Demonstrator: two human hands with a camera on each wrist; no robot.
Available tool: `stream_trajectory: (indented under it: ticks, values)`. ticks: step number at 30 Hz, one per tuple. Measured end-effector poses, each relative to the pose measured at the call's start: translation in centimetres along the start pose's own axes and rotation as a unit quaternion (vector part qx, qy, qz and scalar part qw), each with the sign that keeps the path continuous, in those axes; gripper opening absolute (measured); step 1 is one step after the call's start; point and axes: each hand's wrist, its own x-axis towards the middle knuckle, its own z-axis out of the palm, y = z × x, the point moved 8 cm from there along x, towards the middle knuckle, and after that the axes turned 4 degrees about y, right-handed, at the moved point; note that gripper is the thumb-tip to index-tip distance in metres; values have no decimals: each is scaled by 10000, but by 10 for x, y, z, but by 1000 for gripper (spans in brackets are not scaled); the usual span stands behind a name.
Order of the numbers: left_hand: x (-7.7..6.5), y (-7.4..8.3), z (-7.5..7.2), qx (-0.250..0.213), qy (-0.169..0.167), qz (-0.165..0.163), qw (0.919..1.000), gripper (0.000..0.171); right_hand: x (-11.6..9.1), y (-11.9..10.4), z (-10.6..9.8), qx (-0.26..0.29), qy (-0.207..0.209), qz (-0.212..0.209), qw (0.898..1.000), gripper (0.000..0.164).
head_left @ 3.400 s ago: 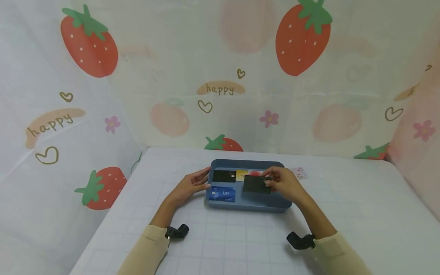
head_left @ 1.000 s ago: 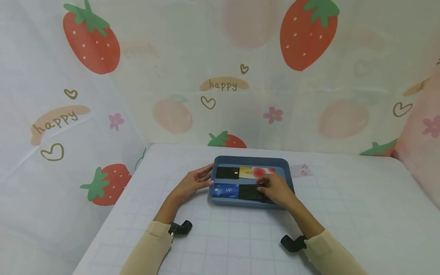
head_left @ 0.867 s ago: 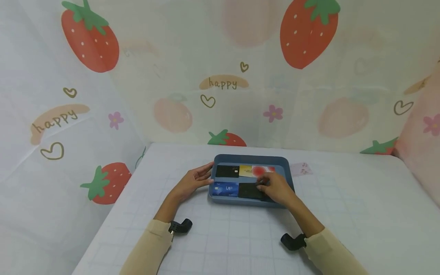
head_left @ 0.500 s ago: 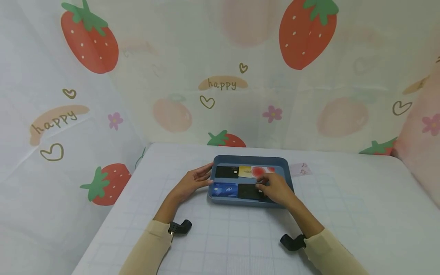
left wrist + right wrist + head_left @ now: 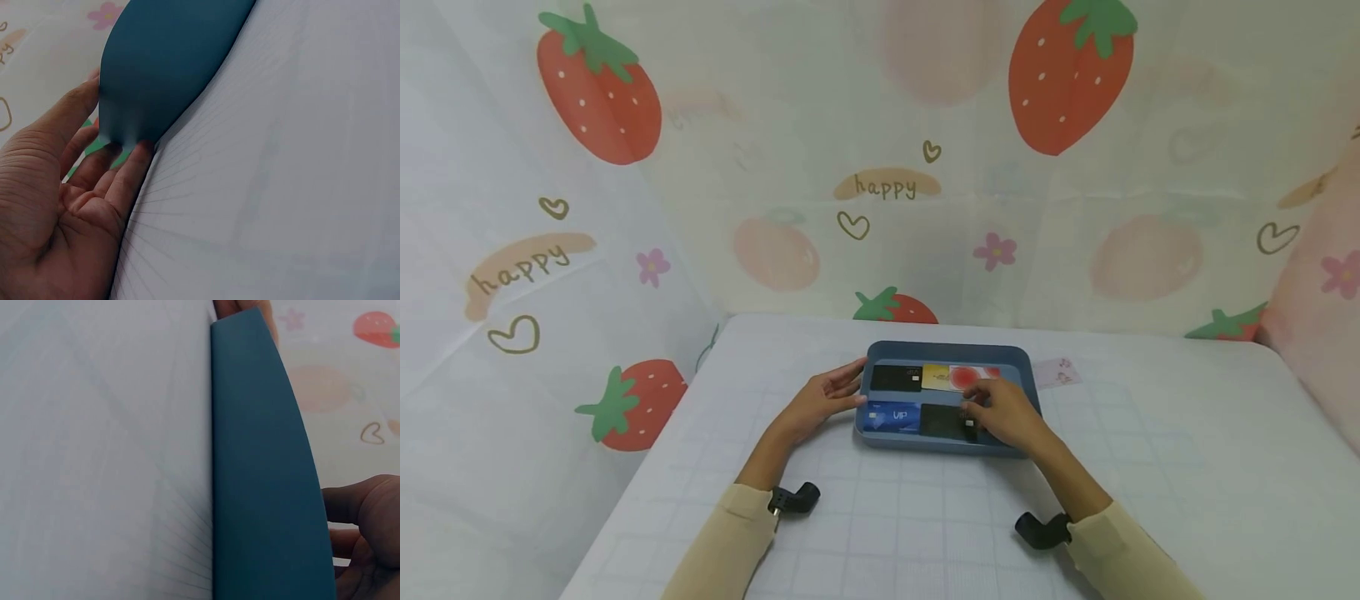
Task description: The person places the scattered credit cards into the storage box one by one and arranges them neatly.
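A shallow blue tray (image 5: 947,447) lies on the table with bank-type cards flat inside. My left hand (image 5: 820,404) is at its left end; in the left wrist view its extended fingers (image 5: 134,178) touch the tray's outer wall. My right hand (image 5: 1006,412) reaches over the tray's right side, fingers slightly bent, fingertips right at the right end of the front black card (image 5: 942,421). That card lies beside a blue VIP card (image 5: 895,417). In the right wrist view, the tray wall hides the fingertips.
Along the tray's back row lie another black card (image 5: 891,377), a yellow card (image 5: 935,377) and a red-and-white card (image 5: 966,377). A pinkish see-through card or sheet (image 5: 1056,372) is on the white table (image 5: 910,517) right of the tray. Printed curtains (image 5: 760,167) stand behind.
The right hand has brought the black card from above the tray down into the front row beside the blue card. Lately its fingers shifted slightly right, uncovering the card's chip. The left hand stays put.
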Motion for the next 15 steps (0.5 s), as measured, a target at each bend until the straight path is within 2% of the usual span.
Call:
stream_trajectory:
  ticks: [4,15]
  values:
    - [0,-1,1,-25,23,-11,10000,70,-3,-1,-5,12,47,56,10000,26]
    - [-1,2,1,-28,36,20,10000,70,-7,-14,-18,-109,250,-257,9993,25]
